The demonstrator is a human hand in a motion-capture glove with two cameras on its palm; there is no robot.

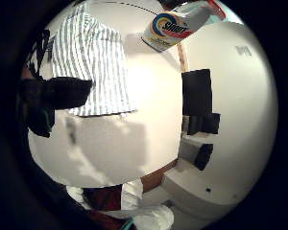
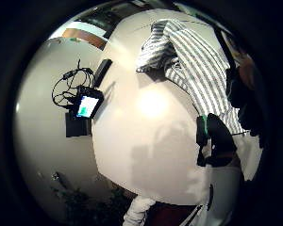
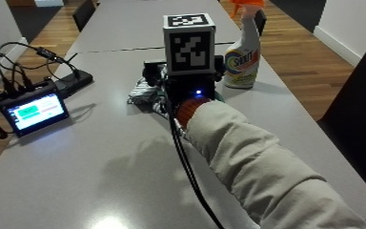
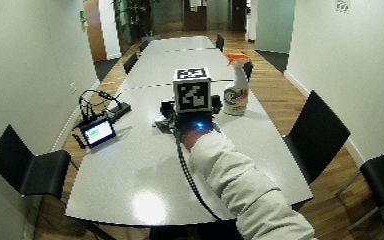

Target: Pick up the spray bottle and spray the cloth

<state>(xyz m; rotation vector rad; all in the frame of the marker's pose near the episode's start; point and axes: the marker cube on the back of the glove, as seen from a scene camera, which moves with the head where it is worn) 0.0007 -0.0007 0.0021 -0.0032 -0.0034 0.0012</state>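
My gloved right hand [image 3: 186,88] hovers over the striped cloth [image 1: 93,67] on the grey table [image 3: 106,162], fingers [image 1: 62,92] loosely out, holding nothing. Spray bottle [image 3: 243,57] stands upright just beside the cloth, untouched.

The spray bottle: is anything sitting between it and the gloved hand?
Nothing visible does. The spray bottle stands upright on the table, to the right of the striped cloth. The gloved right hand hovers over that cloth, with bare tabletop between.
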